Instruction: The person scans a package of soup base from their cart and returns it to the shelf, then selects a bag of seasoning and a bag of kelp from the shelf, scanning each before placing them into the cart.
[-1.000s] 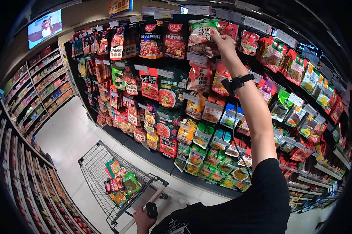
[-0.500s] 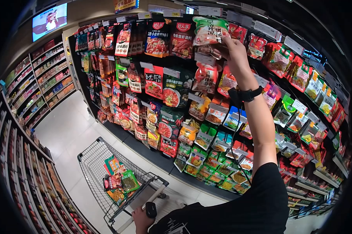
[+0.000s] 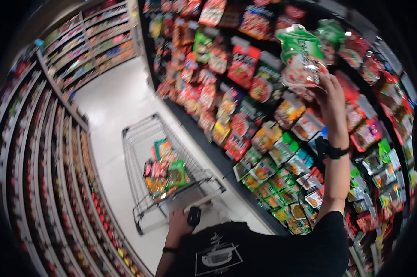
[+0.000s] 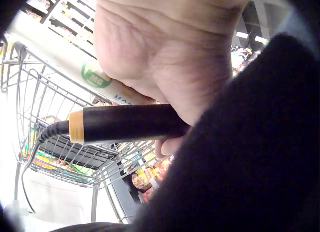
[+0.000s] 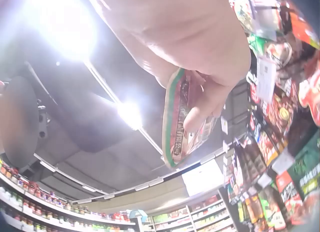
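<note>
In the head view the right hand (image 3: 329, 94) pinches a green, white and red packet (image 3: 301, 53) by its lower edge, held in front of the hanging packets. The right wrist view has the same packet (image 5: 175, 122) edge-on between the thumb and fingers of the right hand (image 5: 185, 46). Low in the head view, the left hand (image 3: 178, 224) rests at the handle of the shopping cart (image 3: 132, 166). From the left wrist, that hand (image 4: 165, 51) has its fingers curled round the white handle (image 4: 102, 81). Several colourful packets (image 3: 175, 175) lie in the cart.
A rack of hanging packets (image 3: 243, 62) runs along the right side. Shelves of small goods (image 3: 47, 184) line the left, with more shelves (image 3: 95, 39) at the far end. Pale tiled floor (image 3: 116, 97) lies between them. A black cable hangs by the right arm.
The packet in my right hand has come away from the upper rack row, and a similar one hangs behind it. The head view has turned, so rack and cart sit differently in it.
</note>
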`<state>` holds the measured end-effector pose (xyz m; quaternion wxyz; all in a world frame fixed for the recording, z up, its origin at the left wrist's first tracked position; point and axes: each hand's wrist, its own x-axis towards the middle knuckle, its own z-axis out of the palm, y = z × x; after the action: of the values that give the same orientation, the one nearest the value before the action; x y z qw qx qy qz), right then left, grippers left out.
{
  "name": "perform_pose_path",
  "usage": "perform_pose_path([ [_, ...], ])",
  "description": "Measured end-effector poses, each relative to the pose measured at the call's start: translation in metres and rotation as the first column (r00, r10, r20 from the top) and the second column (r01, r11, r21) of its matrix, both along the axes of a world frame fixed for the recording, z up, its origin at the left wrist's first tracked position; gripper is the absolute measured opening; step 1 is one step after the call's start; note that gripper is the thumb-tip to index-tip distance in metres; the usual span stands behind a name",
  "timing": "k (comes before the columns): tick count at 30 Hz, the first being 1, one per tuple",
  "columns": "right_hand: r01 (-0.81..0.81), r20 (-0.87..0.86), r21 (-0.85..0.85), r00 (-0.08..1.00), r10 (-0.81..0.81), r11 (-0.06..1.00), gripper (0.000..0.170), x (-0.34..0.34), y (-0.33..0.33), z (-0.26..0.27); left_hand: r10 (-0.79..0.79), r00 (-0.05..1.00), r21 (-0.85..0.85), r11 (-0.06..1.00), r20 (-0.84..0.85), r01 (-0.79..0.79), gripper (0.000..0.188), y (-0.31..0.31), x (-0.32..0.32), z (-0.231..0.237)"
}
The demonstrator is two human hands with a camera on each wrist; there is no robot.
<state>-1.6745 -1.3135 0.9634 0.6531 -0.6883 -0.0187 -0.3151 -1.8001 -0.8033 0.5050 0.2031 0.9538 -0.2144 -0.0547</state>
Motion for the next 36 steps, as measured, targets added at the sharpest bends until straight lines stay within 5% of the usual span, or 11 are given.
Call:
perform_pose_path([
  [3,-0.230,-0.187,0.058,0.953,0.237,0.971,0.028,-0.004,0.043,-0.064,-0.007,0.998,0.043,0.999,-0.067,0.010,0.042,0.002,0.003,0.000],
  [7,-0.315,-0.434,0.162,0.828,0.354,0.935,0.033,0.004,0.105,-0.197,-0.021,0.999,0.029,0.999,-0.024,0.021,0.042,0.002,0.003,0.006],
  [10,-0.380,-0.633,0.362,0.570,0.524,0.851,0.033,0.005,0.166,-0.275,-0.016,1.000,0.000,1.000,0.009,0.016,0.040,0.004,0.001,0.009],
  [15,-0.365,-0.654,0.521,0.411,0.636,0.772,0.042,0.024,0.234,-0.379,-0.004,0.998,0.013,1.000,-0.063,0.005,0.045,0.007,0.000,0.005],
  [21,-0.404,-0.668,0.462,0.427,0.610,0.789,0.056,0.069,0.279,-0.446,0.025,0.994,0.022,0.999,-0.108,-0.023,0.048,0.003,0.003,0.008],
  [22,-0.394,-0.640,0.503,0.428,0.638,0.769,0.071,0.078,0.284,-0.452,0.028,0.993,0.016,1.000,-0.112,-0.026,0.048,0.003,0.002,0.008],
  [25,-0.414,-0.737,0.409,0.375,0.562,0.813,0.087,0.102,0.290,-0.458,0.033,0.996,0.021,0.999,-0.088,-0.032,0.048,0.003,0.000,0.005],
  [27,-0.514,-0.797,0.093,0.475,0.373,0.853,0.090,0.108,0.285,-0.464,0.042,0.994,0.022,0.999,-0.103,-0.040,0.047,0.003,0.000,0.006],
  [29,-0.553,-0.747,-0.292,0.642,0.175,0.780,0.084,0.112,0.278,-0.483,0.053,0.993,0.014,0.999,-0.110,-0.051,0.047,0.003,0.002,0.007],
  [30,-0.533,-0.668,-0.407,0.728,0.157,0.742,0.065,0.100,0.275,-0.476,0.057,0.992,0.005,0.998,-0.114,-0.057,0.048,0.003,0.001,0.007],
  [36,-0.598,-0.502,-0.536,0.793,0.345,0.596,0.024,0.003,0.249,-0.425,0.153,0.952,-0.291,0.929,-0.264,-0.230,0.075,0.010,0.004,0.004],
])
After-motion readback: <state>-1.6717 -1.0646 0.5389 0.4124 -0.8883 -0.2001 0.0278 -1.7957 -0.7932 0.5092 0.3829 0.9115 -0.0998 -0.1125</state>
